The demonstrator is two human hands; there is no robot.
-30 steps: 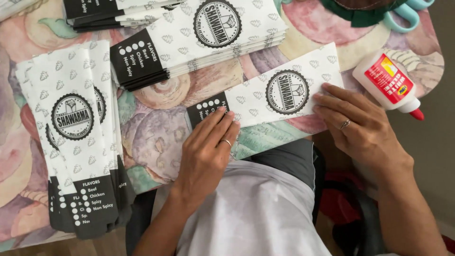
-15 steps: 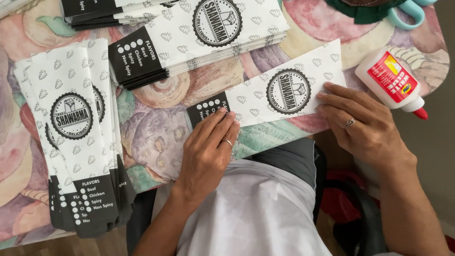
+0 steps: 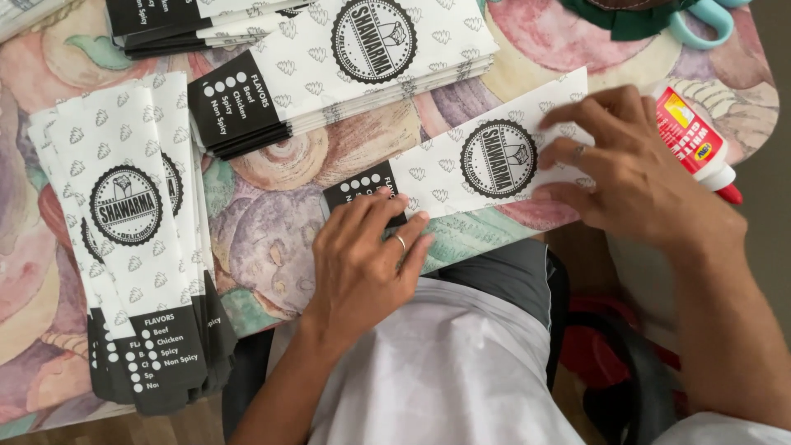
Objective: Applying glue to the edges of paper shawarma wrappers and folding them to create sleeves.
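At the left edge of the flower-patterned tabletop [image 3: 272,239] lies a fanned pile of bags [image 3: 136,239], with a second stack of bags [image 3: 346,66] further back. Near the front edge lies a single paper bag [image 3: 470,161]: the left hand [image 3: 367,255] presses its black end with fingers flat and together, and the right hand [image 3: 626,169] pins its other end, fingers spread. A glue bottle [image 3: 696,140] lies just beside that hand
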